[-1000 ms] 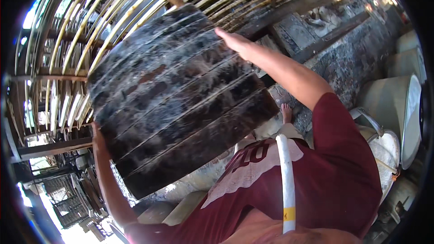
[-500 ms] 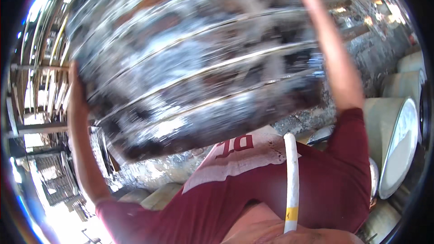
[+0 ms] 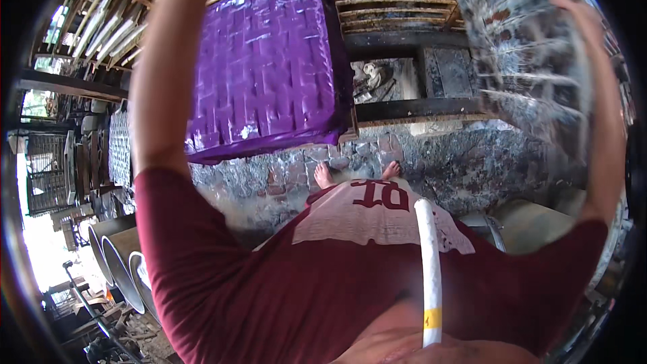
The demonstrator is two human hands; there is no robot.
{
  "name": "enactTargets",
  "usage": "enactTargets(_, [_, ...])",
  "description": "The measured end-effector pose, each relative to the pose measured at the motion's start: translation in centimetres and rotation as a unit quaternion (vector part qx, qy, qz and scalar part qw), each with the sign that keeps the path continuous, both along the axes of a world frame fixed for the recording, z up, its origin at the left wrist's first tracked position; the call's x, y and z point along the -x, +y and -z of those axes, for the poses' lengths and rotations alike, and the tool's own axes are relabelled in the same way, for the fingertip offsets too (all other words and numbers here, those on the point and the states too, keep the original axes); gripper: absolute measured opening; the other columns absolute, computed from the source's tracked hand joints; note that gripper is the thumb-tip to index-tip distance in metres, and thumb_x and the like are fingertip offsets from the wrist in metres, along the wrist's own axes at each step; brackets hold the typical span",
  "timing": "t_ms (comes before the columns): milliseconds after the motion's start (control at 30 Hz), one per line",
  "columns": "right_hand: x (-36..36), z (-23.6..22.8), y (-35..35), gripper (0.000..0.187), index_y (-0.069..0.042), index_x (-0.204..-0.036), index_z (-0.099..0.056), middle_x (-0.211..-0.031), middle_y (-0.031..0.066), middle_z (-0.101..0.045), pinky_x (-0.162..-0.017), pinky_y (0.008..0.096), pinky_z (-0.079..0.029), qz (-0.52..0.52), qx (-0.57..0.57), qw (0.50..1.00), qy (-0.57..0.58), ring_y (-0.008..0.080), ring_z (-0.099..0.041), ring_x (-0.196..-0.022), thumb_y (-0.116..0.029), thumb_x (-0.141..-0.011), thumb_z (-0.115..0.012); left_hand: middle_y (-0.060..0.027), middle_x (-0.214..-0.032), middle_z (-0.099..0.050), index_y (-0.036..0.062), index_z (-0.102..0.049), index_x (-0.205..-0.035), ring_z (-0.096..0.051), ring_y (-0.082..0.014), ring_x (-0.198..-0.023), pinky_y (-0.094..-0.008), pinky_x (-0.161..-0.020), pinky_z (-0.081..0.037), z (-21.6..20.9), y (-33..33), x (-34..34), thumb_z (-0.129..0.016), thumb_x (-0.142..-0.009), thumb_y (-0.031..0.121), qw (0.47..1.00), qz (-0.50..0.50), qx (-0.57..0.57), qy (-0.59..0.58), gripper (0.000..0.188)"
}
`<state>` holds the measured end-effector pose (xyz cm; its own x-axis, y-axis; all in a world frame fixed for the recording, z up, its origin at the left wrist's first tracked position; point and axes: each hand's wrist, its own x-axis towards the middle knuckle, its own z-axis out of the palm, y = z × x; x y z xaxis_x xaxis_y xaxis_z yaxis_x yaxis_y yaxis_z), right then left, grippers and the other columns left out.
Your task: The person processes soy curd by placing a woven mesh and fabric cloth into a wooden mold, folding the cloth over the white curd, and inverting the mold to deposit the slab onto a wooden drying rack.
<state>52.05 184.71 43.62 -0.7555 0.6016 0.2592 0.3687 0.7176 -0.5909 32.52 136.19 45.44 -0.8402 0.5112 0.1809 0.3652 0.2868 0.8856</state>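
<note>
A large grey, wet-looking rack (image 3: 529, 61) with pale slats across a mottled surface is tilted at the far right, blurred by motion. My right hand (image 3: 578, 13) is closed around its outer edge, with the arm stretched up along the right side. My left forearm (image 3: 172, 47) reaches up past the top edge of the picture, so that hand is out of sight. Beside this forearm lies a glossy purple block (image 3: 266, 71) with a woven pattern over its top, resting on a slatted stand. Part of the block is hidden behind the arm.
Bamboo slats (image 3: 397, 0) run along the far side above a dark wooden beam (image 3: 418, 109). Worn brick floor (image 3: 290, 175) lies under my feet. Large metal drums stand at left (image 3: 121, 256) and right (image 3: 539, 226). A white cigarette (image 3: 430, 263) hangs before my shirt.
The rack has swung from in front of me to the far right, still in my right hand. My left arm no longer reaches its edge. The purple block has come into view.
</note>
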Motion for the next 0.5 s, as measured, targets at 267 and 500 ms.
enactTargets(267, [10.0,27.4,-10.4,0.062,0.006,-0.115,-0.045,-0.104,0.0284,-0.065,-0.083,0.0477,-0.054,0.039,-0.283,0.934,-0.216,0.038,-0.067,-0.096,-0.031,-0.072,-0.069,-0.0117,-0.134,-0.056,0.001,-0.054,-0.132,-0.053,-0.0263,-0.124,-0.04,-0.106,-0.04,8.1,-41.7,-8.7,-0.054,-0.095,0.025,0.931,-0.338,-0.117,-0.067,0.044])
enactTargets(500, [12.7,41.3,-16.1,0.07,0.005,-0.117,-0.037,-0.107,0.0277,-0.062,-0.079,0.0444,-0.056,-0.04,-0.286,0.911,-0.295,0.0391,-0.067,-0.096,-0.037,-0.075,-0.074,-0.0142,-0.101,-0.068,0.002,-0.062,-0.099,-0.065,-0.0274,-0.096,-0.0406,-0.092,-0.049,26.7,-55.8,-22.9,-0.063,-0.09,0.027,0.703,-0.527,-0.273,-0.393,0.027])
